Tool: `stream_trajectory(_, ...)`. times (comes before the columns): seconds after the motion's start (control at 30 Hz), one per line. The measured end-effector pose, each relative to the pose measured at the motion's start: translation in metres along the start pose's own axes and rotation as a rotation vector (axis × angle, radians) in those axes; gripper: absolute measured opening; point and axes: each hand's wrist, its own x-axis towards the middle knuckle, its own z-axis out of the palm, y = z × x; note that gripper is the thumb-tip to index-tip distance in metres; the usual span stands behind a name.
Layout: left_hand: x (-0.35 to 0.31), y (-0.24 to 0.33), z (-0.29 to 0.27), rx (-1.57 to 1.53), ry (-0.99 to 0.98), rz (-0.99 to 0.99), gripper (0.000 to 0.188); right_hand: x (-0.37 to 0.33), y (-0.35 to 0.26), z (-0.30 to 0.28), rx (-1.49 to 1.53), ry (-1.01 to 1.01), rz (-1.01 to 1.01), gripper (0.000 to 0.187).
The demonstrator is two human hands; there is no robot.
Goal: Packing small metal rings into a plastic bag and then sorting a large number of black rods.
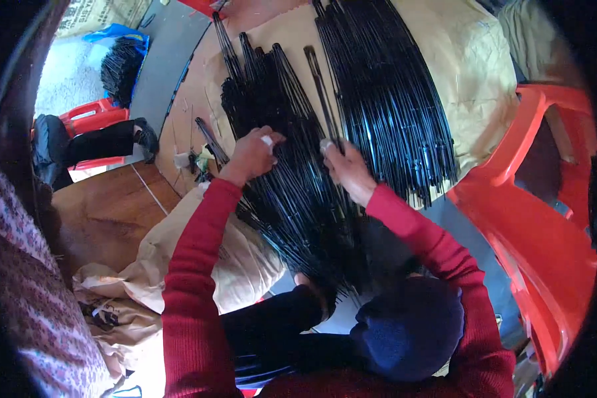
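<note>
A pile of thin black metal rods (pixel 292 192), which look like umbrella ribs, slopes from the table down toward my lap. Over its left side, my left hand (pixel 255 154) has its fingers curled in, with a white wrap on one finger. Whatever lies inside those fingers is hidden. My right hand (pixel 348 171), its thumb also wrapped, pinches a narrow bundle of black rods (pixel 322 89) along the pile's right edge. This bundle runs away from me to a looped far end. To its right lies a wider, neatly lined-up batch of black rods (pixel 391 99).
Brown paper (pixel 474 73) covers much of the round table. A red plastic chair (pixel 524 212) stands close on the right. Tan sacking (pixel 159 245) bulges at left. Another person's dark-clad leg (pixel 103 142) shows at far left. Dark blue rounded cloth (pixel 411 325) sits near my right arm.
</note>
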Motion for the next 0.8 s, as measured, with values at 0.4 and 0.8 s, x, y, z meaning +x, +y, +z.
stream_trajectory(0.4,0.017,0.031,-0.080,-0.520,-0.211,-0.016,0.026,-0.053,0.063,0.001,-0.116,-0.505,0.037,0.045)
stream_trajectory(0.8,0.137,0.065,-0.063,-1.242,0.624,-0.152,0.034,-0.029,-0.084,-0.037,0.167,-0.144,-0.116,0.028)
